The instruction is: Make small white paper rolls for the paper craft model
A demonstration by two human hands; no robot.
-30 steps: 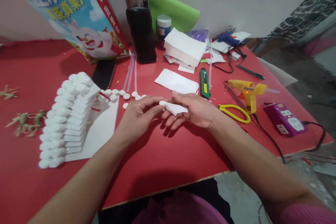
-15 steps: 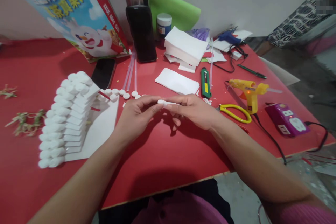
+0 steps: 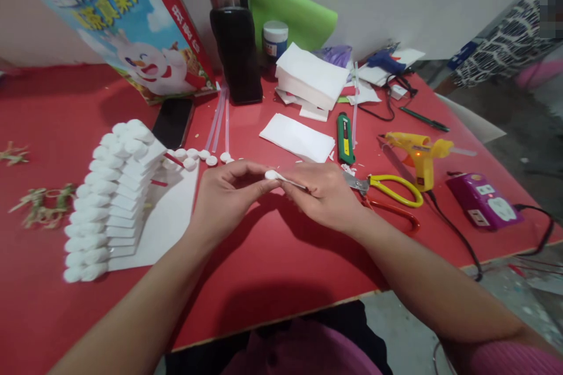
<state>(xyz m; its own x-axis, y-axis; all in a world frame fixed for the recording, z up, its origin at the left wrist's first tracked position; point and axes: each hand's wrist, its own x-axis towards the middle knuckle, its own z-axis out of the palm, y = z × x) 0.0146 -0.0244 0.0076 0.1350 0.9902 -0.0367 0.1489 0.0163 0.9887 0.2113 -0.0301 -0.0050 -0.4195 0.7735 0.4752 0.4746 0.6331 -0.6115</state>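
Paper strip (image 3: 294, 182) — thin, white, round-tipped — pinched by left (image 3: 229, 190) and right hand (image 3: 323, 190) fingers.

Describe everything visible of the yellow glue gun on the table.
The yellow glue gun, apparently plastic, lies on the red table, its dark-tipped nozzle pointing left. A translucent stick protrudes from the rear. An orange light glows on the body, above a small dark switch low on the handle. A black cord leaves the handle's base and runs over the table's edge. No hand touches it; a purple socket box sits beside it, to the right.
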